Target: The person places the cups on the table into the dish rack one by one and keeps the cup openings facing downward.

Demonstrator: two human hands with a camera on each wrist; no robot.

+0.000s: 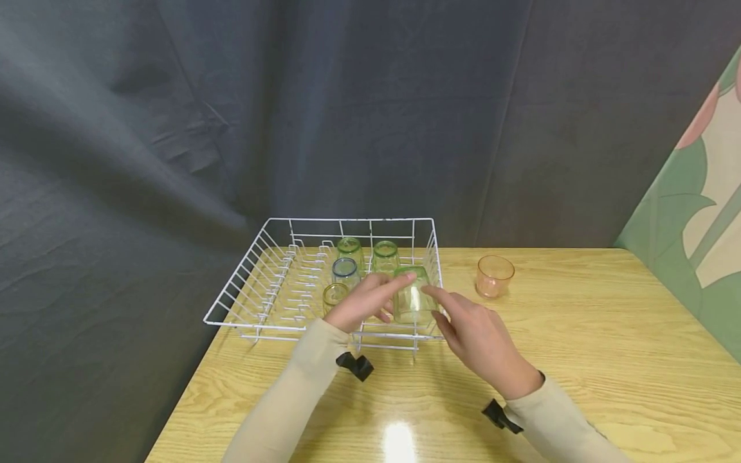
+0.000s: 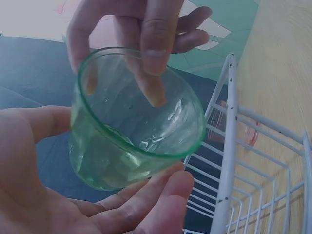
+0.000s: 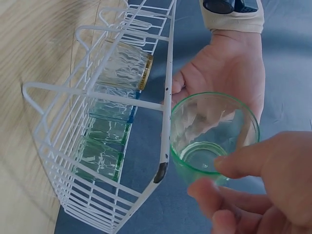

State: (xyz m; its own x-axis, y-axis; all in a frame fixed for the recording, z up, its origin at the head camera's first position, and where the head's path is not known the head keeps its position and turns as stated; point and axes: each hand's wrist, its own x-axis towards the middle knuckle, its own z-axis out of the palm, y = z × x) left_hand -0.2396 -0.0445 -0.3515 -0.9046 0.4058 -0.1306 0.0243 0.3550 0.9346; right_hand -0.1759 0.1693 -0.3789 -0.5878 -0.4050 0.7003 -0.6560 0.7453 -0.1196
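A clear green glass (image 1: 414,301) is held between both hands above the front right part of a white wire dish rack (image 1: 350,219). My left hand (image 1: 366,301) holds its side, thumb on one side and fingers along the other. With thumb and fingers my right hand (image 1: 480,331) pinches the rim. The glass's mouth (image 2: 141,102) faces the wrist cameras. Inside the rack stand two green glasses (image 1: 385,254), a blue-rimmed glass (image 1: 345,273) and a yellow-rimmed glass (image 3: 124,66), partly hidden by my left hand in the head view.
To the right of the rack an orange glass (image 1: 494,278) stands on the wooden table (image 1: 579,334). A dark curtain (image 1: 376,116) hangs behind the table. Wire prongs (image 1: 289,283) fill the rack's left side, and its raised wire rim borders the glasses.
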